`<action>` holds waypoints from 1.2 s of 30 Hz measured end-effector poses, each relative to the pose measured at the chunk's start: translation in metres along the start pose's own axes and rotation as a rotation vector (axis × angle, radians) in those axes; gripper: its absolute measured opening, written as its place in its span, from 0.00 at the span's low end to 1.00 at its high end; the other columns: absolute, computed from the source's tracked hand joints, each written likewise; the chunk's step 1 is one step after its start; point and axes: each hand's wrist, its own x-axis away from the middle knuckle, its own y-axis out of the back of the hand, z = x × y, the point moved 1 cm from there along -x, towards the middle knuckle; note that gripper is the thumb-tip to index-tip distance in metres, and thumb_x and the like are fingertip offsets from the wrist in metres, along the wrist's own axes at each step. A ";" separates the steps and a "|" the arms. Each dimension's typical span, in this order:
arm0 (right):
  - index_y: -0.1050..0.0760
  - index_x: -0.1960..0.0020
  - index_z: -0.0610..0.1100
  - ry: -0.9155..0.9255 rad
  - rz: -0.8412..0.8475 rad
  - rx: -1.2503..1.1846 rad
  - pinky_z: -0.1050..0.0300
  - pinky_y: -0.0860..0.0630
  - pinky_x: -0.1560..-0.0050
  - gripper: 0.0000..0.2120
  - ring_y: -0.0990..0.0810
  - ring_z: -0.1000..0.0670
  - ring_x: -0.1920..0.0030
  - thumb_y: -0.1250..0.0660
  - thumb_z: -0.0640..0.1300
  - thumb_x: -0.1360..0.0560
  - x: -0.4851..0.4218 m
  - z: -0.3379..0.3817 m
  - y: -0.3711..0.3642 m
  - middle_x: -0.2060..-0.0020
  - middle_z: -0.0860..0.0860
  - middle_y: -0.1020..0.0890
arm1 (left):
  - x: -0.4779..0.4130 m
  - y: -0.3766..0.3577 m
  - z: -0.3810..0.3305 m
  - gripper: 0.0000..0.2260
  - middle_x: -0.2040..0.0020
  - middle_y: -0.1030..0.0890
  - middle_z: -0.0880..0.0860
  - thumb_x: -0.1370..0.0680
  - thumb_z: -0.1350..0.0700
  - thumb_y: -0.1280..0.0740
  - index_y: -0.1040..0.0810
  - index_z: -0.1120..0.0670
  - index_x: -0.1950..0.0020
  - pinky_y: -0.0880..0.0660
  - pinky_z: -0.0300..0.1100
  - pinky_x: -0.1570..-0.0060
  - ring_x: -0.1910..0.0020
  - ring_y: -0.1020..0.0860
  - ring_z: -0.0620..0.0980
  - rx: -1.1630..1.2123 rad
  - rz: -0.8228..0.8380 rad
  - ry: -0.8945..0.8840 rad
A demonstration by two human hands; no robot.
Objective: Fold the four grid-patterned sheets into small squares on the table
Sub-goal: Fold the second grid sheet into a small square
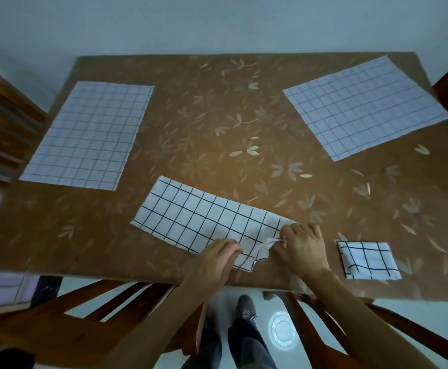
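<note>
1. Head view, far left: a grid-patterned sheet (87, 134) lies flat and unfolded on the brown leaf-patterned table (217, 107), near its left edge.
2. At the middle of the near side lies a long strip (204, 217) of grid cloth with bolder black lines. It runs at a slant from upper left to lower right, and its right end reaches the table's near edge.
3. The left hand (212, 259) is at the strip's near-right corner, fingers curled and pinching the cloth edge there.
4. The right hand (304, 249) is just beside it at the same end. Its thumb and fingers are pressed together, pinching a small raised flap of the strip between the two hands.
5. Just right of the right hand, apart from it, a folded square (368, 259) of the bold-lined grid cloth rests flat near the table's front edge.
6. At the far right corner another unfolded sheet (364, 107) lies flat, turned at an angle to the table edges.
7. Below the table edge, wooden chair rails (89, 315) show, with the person's legs between them.
</note>
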 end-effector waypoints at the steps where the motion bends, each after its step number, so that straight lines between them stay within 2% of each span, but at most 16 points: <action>1: 0.25 0.65 0.44 -0.044 0.000 0.001 0.49 0.30 0.51 0.07 0.22 0.44 0.68 0.27 0.42 0.35 0.007 -0.001 0.002 0.70 0.49 0.21 | 0.000 0.000 -0.006 0.14 0.38 0.23 0.46 0.16 0.46 0.42 0.26 0.50 0.34 0.23 0.41 0.43 0.40 0.27 0.39 -0.005 0.039 0.017; 3: 0.25 0.65 0.44 -0.127 -0.007 -0.008 0.51 0.31 0.54 0.04 0.24 0.45 0.73 0.32 0.44 0.33 0.018 0.001 0.004 0.72 0.49 0.21 | -0.001 0.001 -0.018 0.24 0.32 0.26 0.46 0.20 0.39 0.39 0.32 0.49 0.28 0.30 0.38 0.37 0.35 0.30 0.40 -0.006 0.129 0.002; 6: 0.26 0.63 0.45 -0.244 0.052 -0.041 0.51 0.29 0.54 0.07 0.24 0.45 0.74 0.29 0.46 0.34 0.030 0.012 0.007 0.71 0.50 0.21 | -0.001 -0.006 -0.029 0.34 0.30 0.27 0.50 0.25 0.34 0.35 0.35 0.52 0.25 0.32 0.43 0.33 0.33 0.30 0.47 -0.036 0.220 -0.078; 9: 0.27 0.63 0.46 -0.256 0.062 -0.052 0.51 0.29 0.53 0.09 0.24 0.46 0.73 0.28 0.46 0.34 0.040 0.027 0.013 0.71 0.52 0.21 | 0.002 -0.017 -0.029 0.25 0.39 0.20 0.50 0.22 0.45 0.33 0.32 0.51 0.27 0.25 0.45 0.39 0.42 0.24 0.49 -0.040 0.117 -0.070; 11: 0.28 0.64 0.47 -0.213 0.020 -0.027 0.52 0.34 0.55 0.09 0.24 0.47 0.72 0.28 0.47 0.35 0.045 0.039 0.019 0.72 0.52 0.22 | 0.001 -0.011 -0.027 0.15 0.50 0.18 0.49 0.25 0.59 0.29 0.25 0.51 0.39 0.22 0.45 0.51 0.51 0.21 0.50 -0.041 -0.034 -0.087; 14: 0.25 0.60 0.48 -0.078 -0.045 0.018 0.53 0.37 0.54 0.08 0.23 0.47 0.65 0.36 0.52 0.33 0.050 0.053 0.026 0.67 0.53 0.20 | -0.002 0.013 -0.012 0.12 0.53 0.18 0.47 0.29 0.67 0.31 0.20 0.53 0.51 0.23 0.42 0.52 0.52 0.20 0.48 -0.039 -0.083 -0.135; 18: 0.20 0.54 0.51 0.218 -0.062 -0.143 0.56 0.34 0.49 0.08 0.26 0.50 0.50 0.31 0.50 0.32 0.057 0.079 0.029 0.55 0.54 0.19 | 0.011 0.050 0.027 0.09 0.56 0.16 0.45 0.28 0.65 0.26 0.18 0.52 0.52 0.21 0.38 0.56 0.55 0.19 0.41 0.251 -0.051 0.148; 20: 0.19 0.50 0.51 0.236 0.005 -0.234 0.55 0.30 0.47 0.11 0.27 0.49 0.43 0.30 0.49 0.32 0.051 0.089 0.031 0.48 0.53 0.20 | 0.026 0.067 0.050 0.07 0.58 0.15 0.48 0.27 0.59 0.23 0.17 0.52 0.52 0.24 0.36 0.58 0.57 0.18 0.44 0.416 -0.037 0.361; 22: 0.19 0.47 0.51 0.161 0.065 -0.348 0.55 0.28 0.46 0.13 0.26 0.50 0.44 0.29 0.46 0.32 0.034 0.098 0.034 0.45 0.54 0.20 | 0.041 0.086 0.071 0.08 0.57 0.14 0.49 0.28 0.57 0.22 0.17 0.51 0.52 0.23 0.37 0.54 0.56 0.17 0.44 0.568 -0.072 0.497; 24: 0.18 0.50 0.51 -0.023 0.161 -0.585 0.57 0.26 0.49 0.10 0.22 0.52 0.47 0.27 0.45 0.31 0.012 0.110 0.044 0.49 0.56 0.18 | 0.054 0.105 0.088 0.10 0.54 0.13 0.46 0.29 0.59 0.22 0.17 0.49 0.51 0.21 0.41 0.50 0.52 0.16 0.44 0.682 -0.113 0.577; 26: 0.19 0.52 0.53 -0.173 0.276 -0.752 0.60 0.24 0.50 0.07 0.20 0.57 0.51 0.25 0.50 0.29 -0.010 0.123 0.048 0.53 0.58 0.16 | 0.063 0.119 0.102 0.12 0.51 0.13 0.46 0.28 0.61 0.23 0.17 0.50 0.47 0.20 0.45 0.47 0.50 0.15 0.46 0.816 -0.132 0.642; 28: 0.20 0.54 0.52 -0.179 0.327 -0.839 0.59 0.22 0.51 0.07 0.19 0.58 0.56 0.25 0.53 0.29 -0.033 0.138 0.047 0.59 0.58 0.16 | 0.064 0.129 0.114 0.13 0.49 0.13 0.51 0.26 0.63 0.25 0.17 0.54 0.43 0.19 0.49 0.46 0.47 0.15 0.51 0.919 -0.152 0.686; 31: 0.29 0.64 0.45 -0.200 0.345 -0.866 0.58 0.30 0.63 0.15 0.30 0.58 0.70 0.27 0.49 0.26 -0.067 0.157 0.038 0.71 0.55 0.27 | 0.049 0.137 0.132 0.14 0.48 0.13 0.52 0.26 0.64 0.26 0.18 0.57 0.41 0.18 0.47 0.50 0.48 0.15 0.53 0.986 -0.250 0.756; 33: 0.25 0.61 0.43 -0.248 0.337 -0.864 0.57 0.28 0.62 0.12 0.25 0.56 0.68 0.29 0.49 0.24 -0.092 0.165 0.028 0.68 0.55 0.22 | 0.032 0.140 0.148 0.12 0.50 0.13 0.50 0.25 0.62 0.26 0.18 0.56 0.42 0.18 0.44 0.54 0.50 0.15 0.51 0.971 -0.311 0.798; 34: 0.21 0.56 0.43 -0.268 0.332 -0.882 0.54 0.24 0.58 0.10 0.19 0.53 0.63 0.30 0.50 0.24 -0.105 0.168 0.022 0.63 0.53 0.17 | 0.022 0.141 0.156 0.11 0.50 0.13 0.50 0.25 0.60 0.26 0.18 0.55 0.43 0.18 0.44 0.53 0.50 0.15 0.50 0.961 -0.328 0.813; 36: 0.20 0.54 0.42 -0.308 0.330 -0.884 0.50 0.21 0.56 0.11 0.16 0.48 0.57 0.31 0.51 0.23 -0.130 0.171 0.009 0.59 0.49 0.14 | 0.003 0.142 0.174 0.11 0.49 0.13 0.49 0.24 0.56 0.26 0.18 0.54 0.42 0.19 0.43 0.51 0.48 0.15 0.48 0.946 -0.325 0.840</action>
